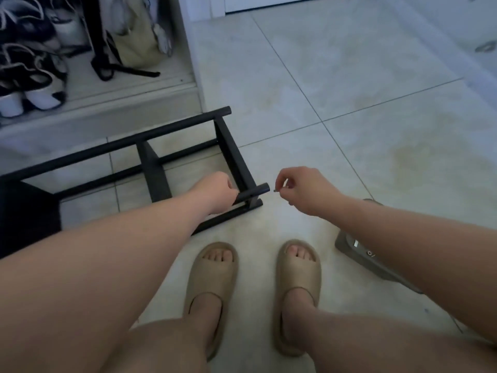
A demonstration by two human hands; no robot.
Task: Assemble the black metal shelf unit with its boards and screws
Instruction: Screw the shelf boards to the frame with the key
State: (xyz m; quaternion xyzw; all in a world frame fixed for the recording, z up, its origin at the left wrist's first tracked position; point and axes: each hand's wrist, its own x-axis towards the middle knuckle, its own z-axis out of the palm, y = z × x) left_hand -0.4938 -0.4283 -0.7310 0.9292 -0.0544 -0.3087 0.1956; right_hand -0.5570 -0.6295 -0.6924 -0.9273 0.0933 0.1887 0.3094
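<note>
Two hands meet at the near right corner of the black frame [228,146] on the floor [349,130]. The left hand [215,192] grips the tube [252,192]. The right hand [304,189] pinches a screw [276,190] in its fingers [281,176], just right of the tube's end and roughly in line.

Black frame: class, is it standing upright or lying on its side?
Lying on its side: the frame rests along the floor, its tube ends pointing sideways.

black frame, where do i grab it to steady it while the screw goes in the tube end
Grip the tube just behind its open end, coming from the left, as the left hand does. It juts past the upright, so the end is free for the screw the right hand pinches.
</note>
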